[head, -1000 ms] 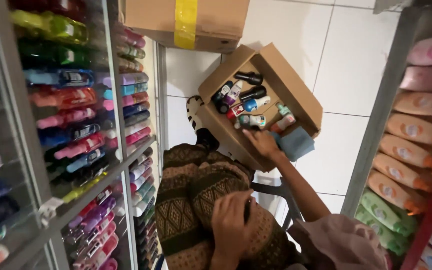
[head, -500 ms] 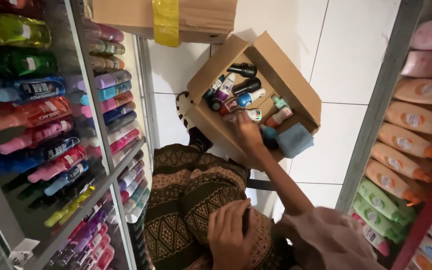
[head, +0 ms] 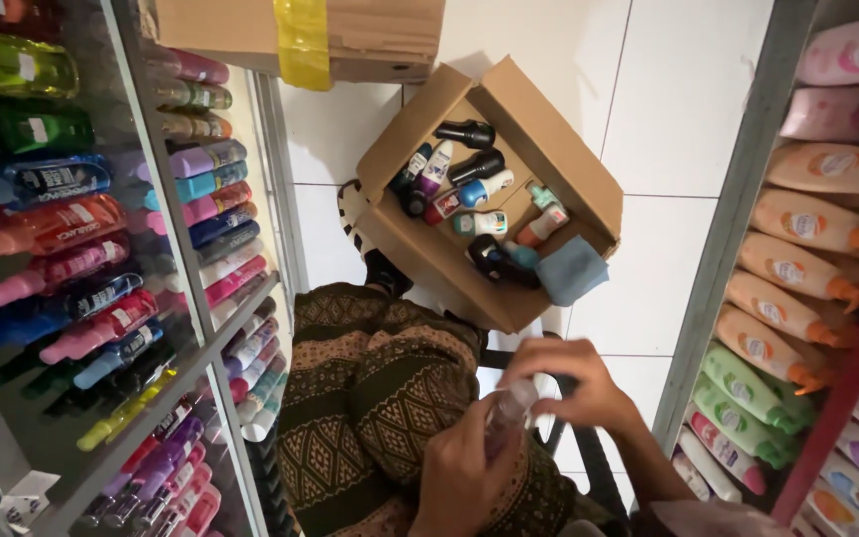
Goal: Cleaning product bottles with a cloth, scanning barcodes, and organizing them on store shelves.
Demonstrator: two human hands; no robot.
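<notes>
Over my patterned trousers (head: 370, 398), both hands hold a small clear bottle (head: 505, 418). My left hand (head: 459, 472) grips its lower part from below. My right hand (head: 574, 383) is curled around its top. On the white tiled floor ahead lies an open cardboard box (head: 549, 139) with several small roll-on bottles and a blue cloth (head: 571, 268) inside.
A glass-fronted shelf unit (head: 82, 249) full of coloured bottles stands at my left. Shelves of orange, pink and green bottles (head: 807, 249) line the right. A taped cardboard box (head: 300, 30) sits at the top. A dark stool frame (head: 569, 438) is beneath me.
My right hand has come back from the open box to my lap and now holds the clear bottle together with my left hand. The view has tilted slightly.
</notes>
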